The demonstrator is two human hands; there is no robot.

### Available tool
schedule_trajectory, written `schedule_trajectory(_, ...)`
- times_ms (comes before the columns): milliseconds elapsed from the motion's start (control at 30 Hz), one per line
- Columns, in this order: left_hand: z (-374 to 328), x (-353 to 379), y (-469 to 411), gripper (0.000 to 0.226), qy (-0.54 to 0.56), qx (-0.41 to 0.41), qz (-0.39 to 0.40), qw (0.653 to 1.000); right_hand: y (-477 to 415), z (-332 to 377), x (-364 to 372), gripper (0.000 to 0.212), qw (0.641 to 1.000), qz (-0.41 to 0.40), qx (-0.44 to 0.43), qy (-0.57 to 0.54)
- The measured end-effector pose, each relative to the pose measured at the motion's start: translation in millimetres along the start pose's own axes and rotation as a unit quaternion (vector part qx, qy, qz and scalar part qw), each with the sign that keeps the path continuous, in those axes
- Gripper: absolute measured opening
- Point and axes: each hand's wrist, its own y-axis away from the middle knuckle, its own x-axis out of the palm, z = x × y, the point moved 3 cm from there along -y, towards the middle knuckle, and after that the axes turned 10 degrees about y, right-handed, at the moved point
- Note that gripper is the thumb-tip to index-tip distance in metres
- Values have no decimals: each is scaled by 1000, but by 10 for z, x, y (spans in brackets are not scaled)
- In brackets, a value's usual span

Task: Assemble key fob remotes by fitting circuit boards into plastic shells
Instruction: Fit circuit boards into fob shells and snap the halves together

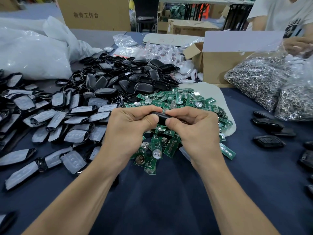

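Observation:
Both hands meet over the table's middle, pinching one black key fob shell (161, 118) between thumbs and forefingers. My left hand (130, 126) grips its left end, my right hand (194, 128) its right end; most of the shell is hidden by my fingers. Beneath them lies a heap of green circuit boards (177, 100) with round silver battery clips. A pile of empty black shells (128, 78) sits behind the boards. At the left spread several shell halves with grey rubber button pads (55, 116).
Several closed black fobs (269, 126) lie at the right. Bags of metal key rings (264, 82) and an open cardboard box (218, 65) stand at the back right, where another person's hand (298, 44) works. Large white plastic bags (32, 51) fill the back left.

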Motion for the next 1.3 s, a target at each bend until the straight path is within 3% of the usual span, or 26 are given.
schedule_trajectory(333, 0, 64, 11, 33, -3, 10, -3, 1000, -22, -19, 13, 24, 999, 29, 7, 21)
schedule_trajectory(500, -39, 37, 9, 29, 28, 0, -34, 999, -35, -24, -11, 28, 999, 20, 6, -32)
schedule_trajectory(700, -110, 77, 44, 30, 17, 51, -28, 998, -30, 0, 3, 29, 990, 49, 36, -129)
schedule_trajectory(967, -144, 91, 52, 38, -1, 84, -24, 996, -2, 18, 35, 33, 990, 56, 32, -123)
schedule_trajectory(1033, -121, 88, 41, 35, 26, 53, -32, 998, -4, 22, 27, 30, 991, 56, 32, -117)
schedule_trajectory(1167, -20, 79, -2, 13, 171, -94, -20, 981, -11, 57, 16, 27, 988, 65, 20, -138)
schedule_trajectory(1233, -9, 72, -22, 15, 177, -115, 2, 977, -16, 69, -5, 30, 991, 44, 1, -128)
schedule_trajectory(1300, -25, 54, -28, 16, 120, -85, -2, 989, -28, 57, -31, 33, 994, 17, -12, -103)
